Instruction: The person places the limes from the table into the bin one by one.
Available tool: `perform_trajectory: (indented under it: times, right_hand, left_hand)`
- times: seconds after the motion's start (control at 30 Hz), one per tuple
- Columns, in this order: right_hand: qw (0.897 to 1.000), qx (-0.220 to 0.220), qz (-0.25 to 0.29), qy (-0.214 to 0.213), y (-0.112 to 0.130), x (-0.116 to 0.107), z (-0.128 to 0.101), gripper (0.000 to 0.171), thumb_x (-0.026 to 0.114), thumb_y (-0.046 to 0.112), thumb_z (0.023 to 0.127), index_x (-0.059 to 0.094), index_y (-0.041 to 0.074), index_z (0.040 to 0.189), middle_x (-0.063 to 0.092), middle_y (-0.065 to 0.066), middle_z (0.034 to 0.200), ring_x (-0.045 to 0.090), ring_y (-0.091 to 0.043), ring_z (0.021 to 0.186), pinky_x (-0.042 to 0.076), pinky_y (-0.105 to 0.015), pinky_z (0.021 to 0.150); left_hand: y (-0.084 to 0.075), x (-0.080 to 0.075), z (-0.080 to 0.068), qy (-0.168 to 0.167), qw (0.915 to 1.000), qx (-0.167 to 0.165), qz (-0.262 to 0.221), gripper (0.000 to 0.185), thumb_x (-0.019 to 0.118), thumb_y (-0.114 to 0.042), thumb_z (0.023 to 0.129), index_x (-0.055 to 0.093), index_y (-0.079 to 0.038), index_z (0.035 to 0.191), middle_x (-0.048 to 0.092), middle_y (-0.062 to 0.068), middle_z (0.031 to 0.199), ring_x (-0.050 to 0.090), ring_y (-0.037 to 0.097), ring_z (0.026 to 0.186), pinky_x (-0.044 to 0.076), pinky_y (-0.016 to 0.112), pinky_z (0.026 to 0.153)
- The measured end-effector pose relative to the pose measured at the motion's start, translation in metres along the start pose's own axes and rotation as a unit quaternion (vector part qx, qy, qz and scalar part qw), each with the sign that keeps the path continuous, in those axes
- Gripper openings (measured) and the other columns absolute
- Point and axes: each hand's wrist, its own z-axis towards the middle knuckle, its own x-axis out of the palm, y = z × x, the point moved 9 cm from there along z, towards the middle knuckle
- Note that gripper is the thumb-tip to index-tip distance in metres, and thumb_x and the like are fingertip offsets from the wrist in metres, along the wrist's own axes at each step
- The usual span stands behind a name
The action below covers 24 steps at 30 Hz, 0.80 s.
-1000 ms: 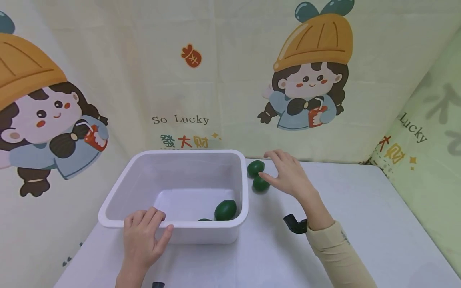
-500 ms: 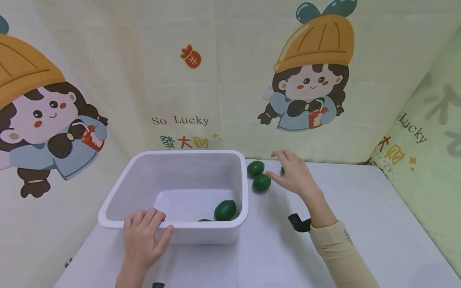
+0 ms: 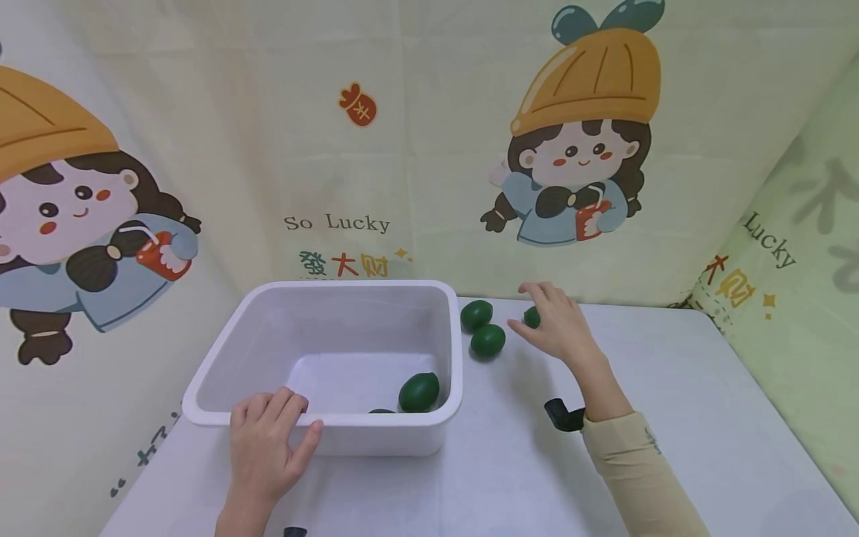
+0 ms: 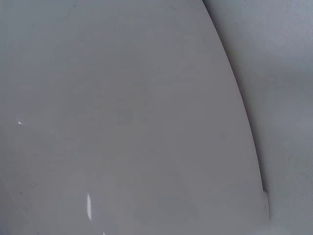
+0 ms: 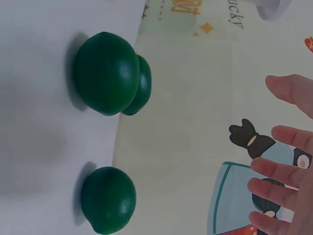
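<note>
Right hand has edged rightward, exposing a green fruit, probably citrus.

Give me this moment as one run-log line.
left hand: holds white bin by near rim | right hand: above table, holding nothing | green fruits: two visible in bin, three on table

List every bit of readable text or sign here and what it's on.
"So Lucky": back cloth; cut to "ucky" in the right wrist view.
"發大财": same cloth, below it.
"Lucky": cloth on the right.
"财": same right cloth; red character beside it unclear.
Too small, faint or cut off to read: red pouch print, dark marks at lower left, faint marks at right, sleeve print.
None visible on the white tub or green fruits.
</note>
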Motion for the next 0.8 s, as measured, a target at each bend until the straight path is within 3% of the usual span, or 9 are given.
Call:
perform_trajectory:
  times: [0.8]
  right_hand:
    - [0.998, 0.063, 0.005, 0.024, -0.048, 0.020, -0.002, 0.064, 0.063, 0.037, 0.081, 0.037, 0.008, 0.131, 0.037, -0.024, 0.130, 0.034, -0.041, 0.120, 0.023, -0.063, 0.096]
  left_hand:
    - [-0.002, -0.001, 0.000, -0.002, 1.0000, 0.003, 0.003, 0.049, 0.033, -0.047, 0.090, 0.054, -0.006, 0.073, 0.052, 0.005, 0.073, 0.041, 0.026, 0.068, 0.027, 0.044, 0.069]
